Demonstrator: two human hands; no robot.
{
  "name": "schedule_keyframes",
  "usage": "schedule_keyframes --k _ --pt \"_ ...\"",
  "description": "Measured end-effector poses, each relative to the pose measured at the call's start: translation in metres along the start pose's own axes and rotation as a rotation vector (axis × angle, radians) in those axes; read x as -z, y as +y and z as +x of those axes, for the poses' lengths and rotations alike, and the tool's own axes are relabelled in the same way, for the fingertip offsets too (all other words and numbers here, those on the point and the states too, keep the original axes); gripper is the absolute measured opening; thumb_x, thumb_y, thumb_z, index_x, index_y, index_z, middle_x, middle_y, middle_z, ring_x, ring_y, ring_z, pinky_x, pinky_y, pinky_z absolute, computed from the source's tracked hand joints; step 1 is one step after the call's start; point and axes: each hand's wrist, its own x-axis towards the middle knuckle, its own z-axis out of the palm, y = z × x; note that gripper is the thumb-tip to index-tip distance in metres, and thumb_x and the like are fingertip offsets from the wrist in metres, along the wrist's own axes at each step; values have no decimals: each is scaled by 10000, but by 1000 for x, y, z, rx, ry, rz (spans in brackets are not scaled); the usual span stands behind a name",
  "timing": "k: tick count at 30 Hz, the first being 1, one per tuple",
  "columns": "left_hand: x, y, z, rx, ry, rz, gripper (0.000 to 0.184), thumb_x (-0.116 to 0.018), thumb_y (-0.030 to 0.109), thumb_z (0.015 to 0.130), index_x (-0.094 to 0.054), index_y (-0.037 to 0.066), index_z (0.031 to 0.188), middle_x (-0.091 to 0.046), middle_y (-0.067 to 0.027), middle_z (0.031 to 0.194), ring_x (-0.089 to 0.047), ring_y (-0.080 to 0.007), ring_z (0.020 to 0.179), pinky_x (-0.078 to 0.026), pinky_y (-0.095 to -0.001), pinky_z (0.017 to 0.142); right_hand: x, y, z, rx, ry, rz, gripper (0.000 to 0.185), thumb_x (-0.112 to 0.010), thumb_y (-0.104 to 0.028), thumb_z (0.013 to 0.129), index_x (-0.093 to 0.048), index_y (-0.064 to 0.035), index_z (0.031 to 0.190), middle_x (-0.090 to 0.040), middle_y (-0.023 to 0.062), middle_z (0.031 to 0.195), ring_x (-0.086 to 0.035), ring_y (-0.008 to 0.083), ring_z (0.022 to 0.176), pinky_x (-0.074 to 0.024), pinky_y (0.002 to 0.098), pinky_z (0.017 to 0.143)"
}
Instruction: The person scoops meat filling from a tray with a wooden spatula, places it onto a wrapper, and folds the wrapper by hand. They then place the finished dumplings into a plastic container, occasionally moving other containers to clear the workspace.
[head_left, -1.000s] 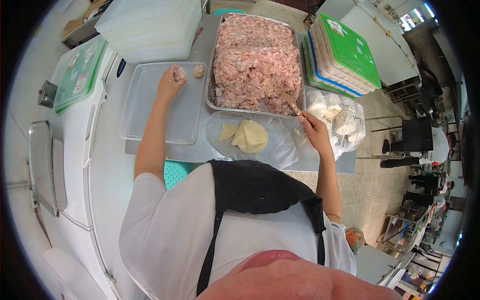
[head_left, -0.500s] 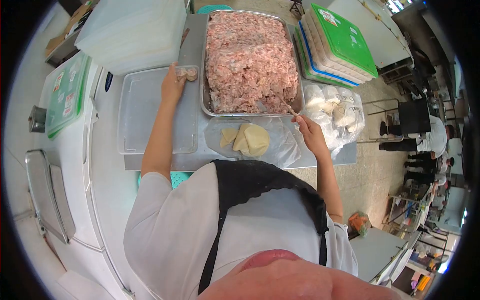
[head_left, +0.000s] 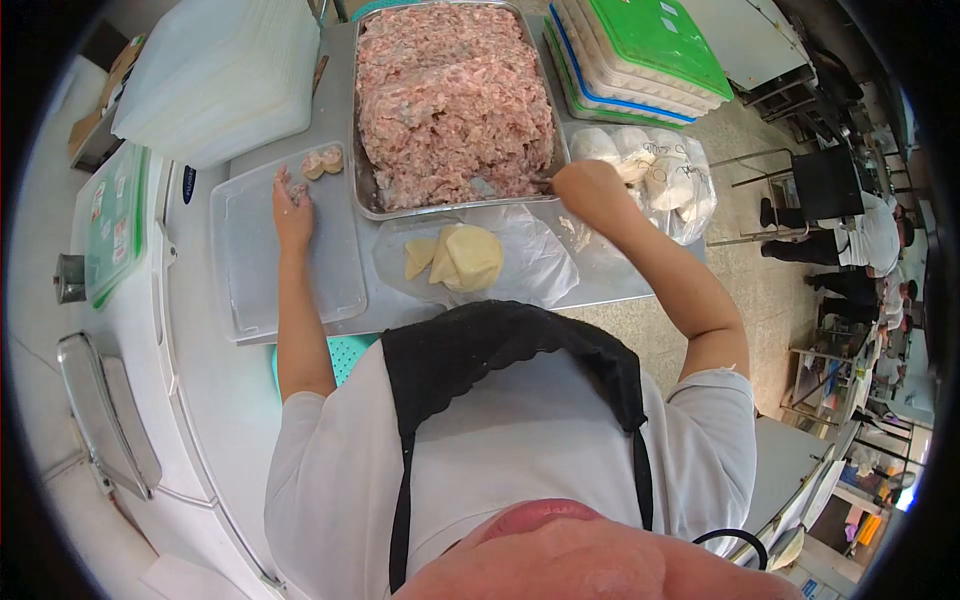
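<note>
My left hand [head_left: 292,212] is palm up over the clear plastic tray [head_left: 285,275], its fingers apart and slightly curled. Close beside it, a few small filled dumplings [head_left: 322,162] sit in the tray's far right corner. My right hand [head_left: 592,190] is wrapped round the handle of a metal spatula [head_left: 484,187], whose blade is pressed into the minced meat [head_left: 450,100]. That meat is heaped in a deep metal pan [head_left: 375,210]. Nearer to me, folded pale dough wrappers [head_left: 467,257] lie on a plastic sheet [head_left: 535,265].
Bagged white dough balls [head_left: 665,185] sit right of the pan. Behind them rise stacked containers with a green lid [head_left: 665,40]. A tall stack of translucent plastic trays [head_left: 225,80] stands at the back left. Other people [head_left: 875,235] are farther off to the right.
My left hand has drawn back from the dumplings and turned palm up. My right hand has swung up beside the pan with its elbow out, still holding the spatula. The view has shifted slightly.
</note>
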Motion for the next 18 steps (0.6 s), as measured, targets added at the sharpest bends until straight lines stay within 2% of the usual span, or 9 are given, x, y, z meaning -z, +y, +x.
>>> schedule_keyframes --k 1,3,4,7,8,10,12,15,18 --pt "0 2 -4 3 5 5 569 -531 -4 854 -367 57 1395 -519 -200 1276 -529 -295 1174 -479 -358 902 11 -6 -2 24 -60 -33 203 -617 -215 791 -690 -48 700 -659 148 694 -675 302 675 -512 428 549" --pt "1 5 -12 -155 141 -21 527 -518 -38 802 -461 57 1317 -556 -184 1165 -624 -253 940 -488 -345 851 37 17 -3 11 -61 -7 219 -620 -233 798 -691 -54 695 -659 147 690 -673 301 662 -514 426 551" --pt "5 27 -22 -149 146 -14 527 -518 -38 802 -461 57 1317 -556 -184 1165 -624 -253 940 -488 -345 851 43 27 -1 -10 -68 16 234 -623 -251 806 -692 -60 690 -658 146 687 -672 300 648 -516 424 553" --pt "0 106 -71 -166 -53 -87 328 -595 13 798 -581 65 1121 -590 -99 1016 -598 -187 829 -480 -316 772 36 50 16 10 109 -1 231 -628 -260 802 -693 -70 687 -655 146 676 -672 291 643 -514 413 549" --pt "-9 128 -89 -192 -122 -127 273 -619 24 789 -605 72 1058 -589 -80 978 -587 -169 796 -476 -306 750 10 52 25 -7 52 -4 189 -625 -224 785 -694 -80 684 -655 146 677 -675 292 667 -515 410 557" --pt "-28 155 -122 -231 -393 -158 221 -665 49 799 -632 80 1015 -601 -84 1015 -609 -212 906 -486 -320 793 -19 26 16 105 81 35 208 -618 -240 795 -690 -73 694 -651 142 680 -667 298 666 -509 415 557" --pt "-53 165 -147 -522 -459 -96 265 -690 64 745 -613 71 999 -594 -110 932 -589 -284 890 -468 -377 797 -22 19 6 219 107 73 227 -612 -255 805 -685 -66 704 -646 138 683 -660 303 664 -502 419 556" --pt "-69 169 -162 -487 -411 -21 223 -705 77 732 -630 55 941 -607 -124 930 -567 -341 953 -454 -420 827 2 33 1 277 103 33 179 -614 -232 780 -695 -83 722 -653 136 697 -663 292 666 -506 420 564" --pt "-78 131 -162 -339 -263 0 144 -701 85 762 -651 40 889 -620 -119 918 -596 -290 899 -470 -371 787 24 59 21 221 106 -25 231 -584 -275 820 -695 -87 744 -656 139 694 -668 300 685 -514 434 564"
